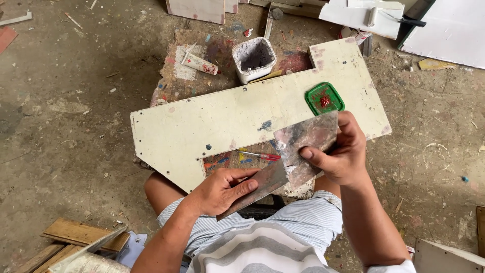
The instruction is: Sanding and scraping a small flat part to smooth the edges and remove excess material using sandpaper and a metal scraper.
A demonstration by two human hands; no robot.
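1. The left hand [222, 189] is closed around a narrow scraper blade [255, 188], thumb on top and fingers underneath. The blade runs diagonally from lower left to upper right.
2. The right hand [341, 151] is closed on a wider, paint-stained scraper blade [305, 141], thumb pressed on its face and fingers curled behind its right edge.
3. The tip of the narrow blade touches the lower left part of the wider blade. Both blades are held above the person's lap, in front of the near edge of a cream board [227, 121].
4. The cream board lies flat across a paint-spattered stand [202, 65]. Its outline is irregular, with a cut-out notch on the near side and small holes in its face.
5. A green lid [324, 98] rests on the right part of the board, just beyond the wider blade. A red blob sits in its centre.
6. A white tub [253, 58] with grey residue inside stands on the stand behind the board.
7. A squeezed tube [199, 63] lies left of the tub.
8. White panels [449, 30] lie on the floor at the upper right. Wood offcuts [76, 235] lie at the lower left.
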